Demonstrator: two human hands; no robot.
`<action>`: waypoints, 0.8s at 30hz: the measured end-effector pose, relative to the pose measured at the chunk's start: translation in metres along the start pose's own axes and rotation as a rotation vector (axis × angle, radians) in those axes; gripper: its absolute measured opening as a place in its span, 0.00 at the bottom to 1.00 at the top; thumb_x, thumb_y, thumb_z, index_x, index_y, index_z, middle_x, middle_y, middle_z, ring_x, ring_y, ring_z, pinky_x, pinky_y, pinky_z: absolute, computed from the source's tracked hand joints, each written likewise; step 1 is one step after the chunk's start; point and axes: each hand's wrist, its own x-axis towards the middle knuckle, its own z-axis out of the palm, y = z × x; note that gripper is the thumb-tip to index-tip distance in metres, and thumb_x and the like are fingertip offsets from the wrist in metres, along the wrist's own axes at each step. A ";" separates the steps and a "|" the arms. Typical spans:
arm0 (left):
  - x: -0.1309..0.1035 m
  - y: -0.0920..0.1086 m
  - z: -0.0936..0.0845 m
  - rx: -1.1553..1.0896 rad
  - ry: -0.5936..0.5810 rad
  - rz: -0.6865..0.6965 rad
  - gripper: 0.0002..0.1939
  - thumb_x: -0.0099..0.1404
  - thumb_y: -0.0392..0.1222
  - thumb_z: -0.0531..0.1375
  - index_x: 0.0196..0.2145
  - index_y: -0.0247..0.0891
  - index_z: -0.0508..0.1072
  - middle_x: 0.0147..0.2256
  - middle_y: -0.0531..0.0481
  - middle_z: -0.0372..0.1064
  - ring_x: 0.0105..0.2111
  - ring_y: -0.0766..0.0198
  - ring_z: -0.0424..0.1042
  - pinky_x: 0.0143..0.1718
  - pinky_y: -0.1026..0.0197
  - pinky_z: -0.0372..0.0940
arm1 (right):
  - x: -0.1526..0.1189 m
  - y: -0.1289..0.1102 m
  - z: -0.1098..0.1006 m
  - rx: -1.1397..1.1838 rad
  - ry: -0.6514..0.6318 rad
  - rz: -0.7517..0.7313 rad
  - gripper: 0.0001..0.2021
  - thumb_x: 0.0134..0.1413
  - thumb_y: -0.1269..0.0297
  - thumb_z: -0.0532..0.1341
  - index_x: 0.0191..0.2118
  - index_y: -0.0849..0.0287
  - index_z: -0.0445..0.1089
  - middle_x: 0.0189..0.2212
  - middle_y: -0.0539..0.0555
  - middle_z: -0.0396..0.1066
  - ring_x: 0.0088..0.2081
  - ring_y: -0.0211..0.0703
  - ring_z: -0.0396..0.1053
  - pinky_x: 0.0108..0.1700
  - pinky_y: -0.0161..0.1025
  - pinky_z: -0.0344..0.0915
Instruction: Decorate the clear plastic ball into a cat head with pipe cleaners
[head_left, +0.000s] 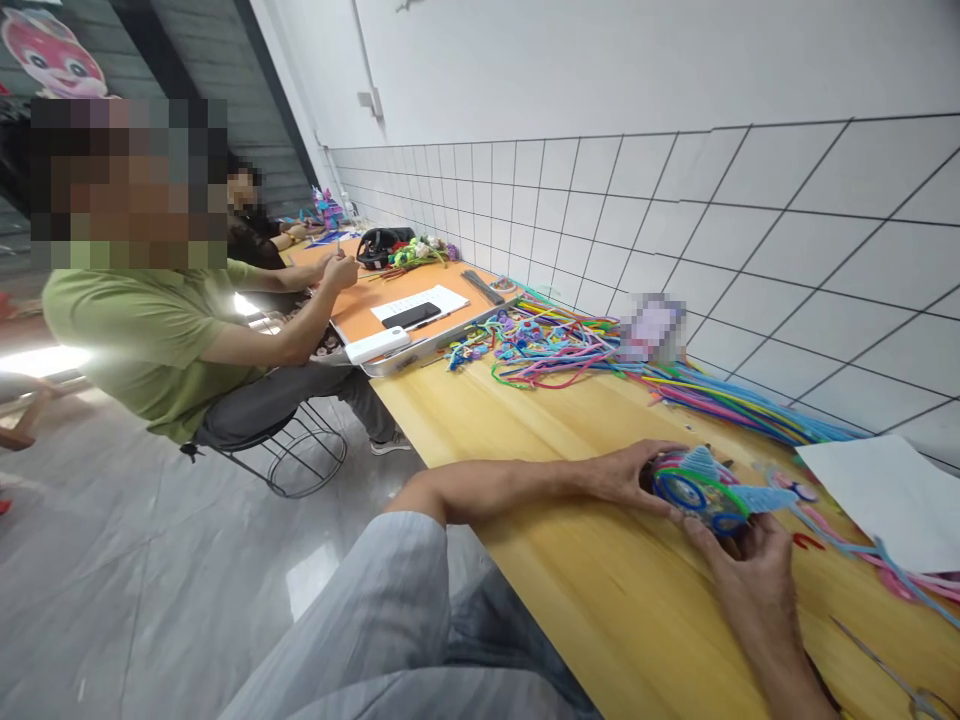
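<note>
Between my two hands is a round pipe-cleaner figure (694,490) with blue rings, a green arc and two light blue pointed pieces like ears. My left hand (630,478) curls round its left side, thumb at the near edge. From the near right, my right hand (757,565) grips the lower edge, its fingers partly hidden behind the figure. It is held at the wooden tabletop (600,600). Just right of my right hand lies a short red curved piece (808,541). Small pink and white bits (802,490) lie beyond the figure.
Scissors (919,695) lie at the lower right, below a white sheet (889,495). Bundles of pipe cleaners (735,405) run along the wall. A tangled pile of coloured pieces (525,340) lies further left. A person in green (142,330) sits at an orange-topped table (360,300).
</note>
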 end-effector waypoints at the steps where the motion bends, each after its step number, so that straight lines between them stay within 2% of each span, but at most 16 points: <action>1: 0.000 0.000 0.001 0.020 0.001 0.013 0.72 0.40 0.64 0.83 0.75 0.32 0.60 0.72 0.28 0.62 0.73 0.33 0.63 0.76 0.38 0.59 | -0.001 -0.002 0.001 0.016 0.014 0.028 0.42 0.39 0.42 0.80 0.58 0.56 0.68 0.55 0.63 0.79 0.59 0.64 0.79 0.63 0.62 0.76; 3: -0.001 0.003 0.005 0.042 -0.002 0.035 0.73 0.35 0.64 0.85 0.73 0.31 0.64 0.71 0.27 0.62 0.73 0.31 0.62 0.77 0.37 0.57 | -0.007 -0.009 0.004 0.057 0.037 0.109 0.44 0.36 0.42 0.82 0.57 0.55 0.68 0.55 0.63 0.80 0.56 0.63 0.80 0.60 0.59 0.78; 5: -0.003 0.007 0.011 0.032 0.002 0.017 0.69 0.34 0.62 0.85 0.70 0.33 0.67 0.69 0.28 0.66 0.71 0.31 0.64 0.75 0.36 0.59 | -0.011 -0.019 0.006 0.102 0.022 0.146 0.46 0.34 0.41 0.82 0.57 0.54 0.68 0.55 0.64 0.80 0.55 0.61 0.80 0.59 0.59 0.79; 8: -0.002 0.014 0.010 -0.036 0.039 -0.021 0.60 0.46 0.62 0.82 0.69 0.37 0.65 0.66 0.31 0.70 0.67 0.36 0.71 0.71 0.36 0.65 | -0.010 -0.033 0.002 0.179 0.006 0.100 0.40 0.43 0.37 0.78 0.58 0.52 0.71 0.61 0.63 0.78 0.62 0.60 0.76 0.66 0.60 0.72; 10: 0.006 0.020 0.002 -0.082 0.070 -0.031 0.58 0.49 0.62 0.81 0.69 0.38 0.62 0.64 0.33 0.71 0.64 0.40 0.74 0.68 0.38 0.69 | -0.006 -0.039 -0.006 0.223 0.119 0.065 0.35 0.49 0.36 0.75 0.56 0.51 0.73 0.64 0.61 0.76 0.66 0.58 0.74 0.70 0.60 0.68; 13: 0.026 0.030 -0.012 -0.064 0.193 -0.018 0.55 0.47 0.62 0.82 0.63 0.38 0.64 0.60 0.37 0.73 0.61 0.44 0.76 0.64 0.42 0.73 | 0.000 -0.046 -0.022 0.389 0.257 0.098 0.29 0.53 0.34 0.72 0.51 0.50 0.77 0.56 0.56 0.82 0.60 0.54 0.78 0.69 0.56 0.68; 15: 0.036 0.034 -0.016 -0.068 0.215 0.004 0.52 0.47 0.60 0.82 0.60 0.39 0.65 0.60 0.40 0.74 0.60 0.46 0.76 0.63 0.44 0.73 | 0.005 -0.052 -0.031 0.493 0.266 0.158 0.28 0.54 0.31 0.71 0.47 0.50 0.79 0.51 0.54 0.84 0.57 0.51 0.80 0.66 0.52 0.71; 18: 0.040 0.033 -0.010 -0.099 0.162 0.026 0.51 0.46 0.59 0.82 0.60 0.41 0.65 0.59 0.40 0.74 0.59 0.47 0.77 0.62 0.45 0.74 | 0.013 -0.064 -0.045 0.578 0.237 0.272 0.29 0.55 0.28 0.68 0.43 0.51 0.79 0.46 0.55 0.85 0.53 0.51 0.81 0.59 0.48 0.77; 21: 0.036 0.020 0.002 -0.099 0.103 -0.031 0.52 0.47 0.58 0.82 0.61 0.39 0.64 0.58 0.39 0.74 0.58 0.47 0.78 0.61 0.45 0.75 | 0.019 -0.079 -0.058 0.572 0.188 0.352 0.26 0.54 0.33 0.71 0.41 0.52 0.79 0.44 0.57 0.85 0.47 0.50 0.82 0.49 0.45 0.80; 24: 0.033 0.009 0.004 -0.126 0.106 -0.076 0.50 0.47 0.59 0.81 0.59 0.39 0.65 0.56 0.40 0.76 0.56 0.49 0.79 0.59 0.46 0.75 | 0.019 -0.092 -0.066 0.426 0.160 0.289 0.22 0.54 0.40 0.74 0.44 0.52 0.79 0.44 0.55 0.84 0.43 0.48 0.81 0.43 0.43 0.77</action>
